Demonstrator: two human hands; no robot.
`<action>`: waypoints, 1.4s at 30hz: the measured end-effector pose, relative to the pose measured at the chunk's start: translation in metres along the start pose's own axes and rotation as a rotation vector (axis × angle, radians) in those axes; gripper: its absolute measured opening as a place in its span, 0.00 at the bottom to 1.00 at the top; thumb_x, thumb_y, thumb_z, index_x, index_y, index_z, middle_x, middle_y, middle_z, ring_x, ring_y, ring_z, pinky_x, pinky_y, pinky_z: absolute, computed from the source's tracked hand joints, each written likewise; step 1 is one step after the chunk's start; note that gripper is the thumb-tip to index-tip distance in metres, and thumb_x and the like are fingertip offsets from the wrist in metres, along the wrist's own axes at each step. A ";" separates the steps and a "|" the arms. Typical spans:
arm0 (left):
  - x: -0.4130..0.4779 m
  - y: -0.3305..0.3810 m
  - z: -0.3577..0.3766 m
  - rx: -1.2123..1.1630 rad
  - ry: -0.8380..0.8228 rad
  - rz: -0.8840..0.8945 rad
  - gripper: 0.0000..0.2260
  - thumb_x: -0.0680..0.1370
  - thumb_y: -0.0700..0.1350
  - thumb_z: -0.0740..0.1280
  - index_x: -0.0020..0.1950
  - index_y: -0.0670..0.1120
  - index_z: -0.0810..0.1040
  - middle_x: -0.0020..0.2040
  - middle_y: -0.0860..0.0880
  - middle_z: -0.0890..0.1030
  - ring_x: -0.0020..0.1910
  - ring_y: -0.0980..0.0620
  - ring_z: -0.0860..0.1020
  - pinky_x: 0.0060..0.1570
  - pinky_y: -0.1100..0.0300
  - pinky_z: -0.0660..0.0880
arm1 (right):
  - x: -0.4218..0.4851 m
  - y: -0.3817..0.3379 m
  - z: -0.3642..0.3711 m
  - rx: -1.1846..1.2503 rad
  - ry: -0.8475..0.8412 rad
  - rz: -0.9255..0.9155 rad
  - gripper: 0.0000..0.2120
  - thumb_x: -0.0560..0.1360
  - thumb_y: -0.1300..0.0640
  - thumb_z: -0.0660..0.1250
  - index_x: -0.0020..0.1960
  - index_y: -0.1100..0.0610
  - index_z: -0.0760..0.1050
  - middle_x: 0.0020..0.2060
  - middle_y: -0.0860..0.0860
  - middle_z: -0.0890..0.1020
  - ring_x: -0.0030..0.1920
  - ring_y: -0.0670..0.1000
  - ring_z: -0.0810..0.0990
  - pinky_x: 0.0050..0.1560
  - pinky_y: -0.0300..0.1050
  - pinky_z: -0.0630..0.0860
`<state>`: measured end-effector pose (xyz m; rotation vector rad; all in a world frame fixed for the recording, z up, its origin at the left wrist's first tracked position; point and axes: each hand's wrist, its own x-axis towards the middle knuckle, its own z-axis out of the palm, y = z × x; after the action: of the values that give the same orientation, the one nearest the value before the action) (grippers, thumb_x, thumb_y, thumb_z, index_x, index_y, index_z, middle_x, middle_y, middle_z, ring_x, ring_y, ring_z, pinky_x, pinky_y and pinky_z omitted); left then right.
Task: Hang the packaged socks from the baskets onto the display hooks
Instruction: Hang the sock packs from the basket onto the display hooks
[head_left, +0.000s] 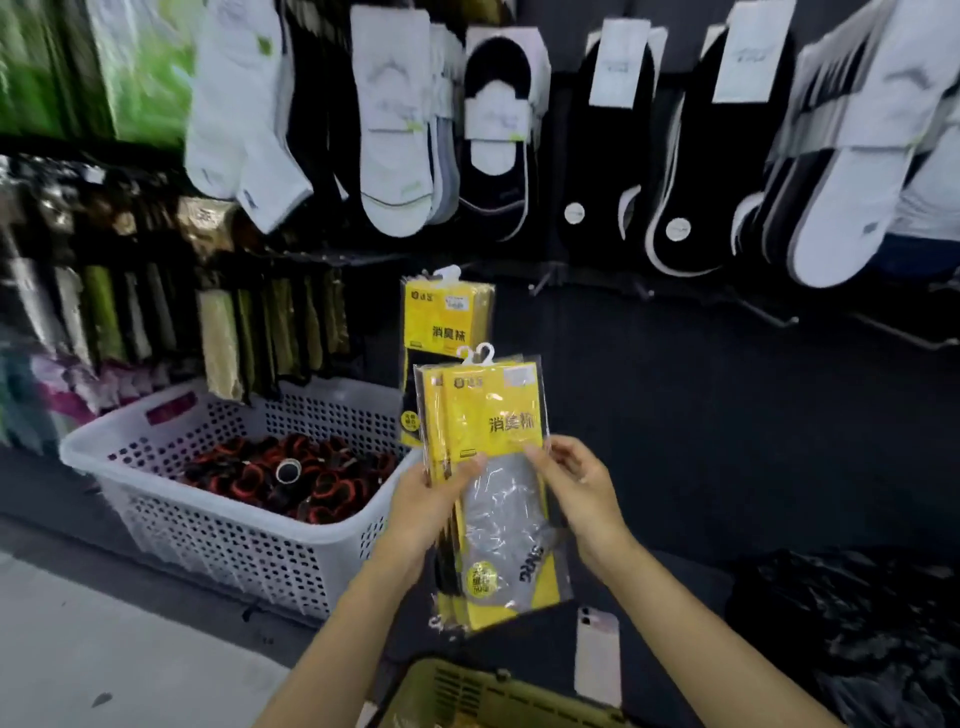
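Yellow sock packs (493, 415) were held up before a dark display wall (727, 415).
A white basket (208, 545) of rolled black-and-red items stood at left. The upright packs overlapped a hung pack (447, 317) behind them. The left hand (431, 499) gripped their left edge, and the right hand (576, 483) pinched the front pack's right edge.

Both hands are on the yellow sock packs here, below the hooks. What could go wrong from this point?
1. The left hand holds several glossy sock packs fanned loosely while the right hand pinches the front one; a pack might slip and land on the phone lying below.
2. Their white hanger hooks sit close together and could snag each other as one pack is pulled free.
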<state>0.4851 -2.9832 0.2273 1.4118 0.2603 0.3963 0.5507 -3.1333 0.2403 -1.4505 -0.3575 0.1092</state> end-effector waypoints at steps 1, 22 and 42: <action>0.004 0.009 -0.006 0.013 0.019 0.030 0.19 0.66 0.55 0.75 0.53 0.48 0.82 0.46 0.51 0.85 0.45 0.53 0.84 0.42 0.61 0.79 | 0.005 -0.008 0.010 0.002 0.003 -0.011 0.11 0.71 0.53 0.72 0.49 0.58 0.78 0.45 0.52 0.83 0.44 0.47 0.81 0.43 0.35 0.78; 0.048 0.048 -0.132 0.252 0.547 0.377 0.21 0.77 0.59 0.59 0.33 0.47 0.57 0.27 0.52 0.57 0.25 0.56 0.58 0.30 0.60 0.58 | 0.110 -0.026 0.101 -0.034 0.107 -0.121 0.10 0.77 0.57 0.66 0.38 0.56 0.71 0.23 0.46 0.66 0.26 0.45 0.62 0.25 0.33 0.63; 0.064 0.035 -0.120 0.157 0.480 0.320 0.21 0.76 0.60 0.59 0.31 0.49 0.57 0.23 0.56 0.58 0.22 0.59 0.58 0.27 0.63 0.58 | 0.191 0.007 0.112 -0.115 0.502 0.119 0.16 0.73 0.54 0.71 0.56 0.60 0.72 0.53 0.56 0.79 0.45 0.51 0.74 0.45 0.45 0.71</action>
<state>0.4908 -2.8446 0.2480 1.5014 0.4635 1.0007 0.6973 -2.9718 0.2752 -1.5551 0.1349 -0.1820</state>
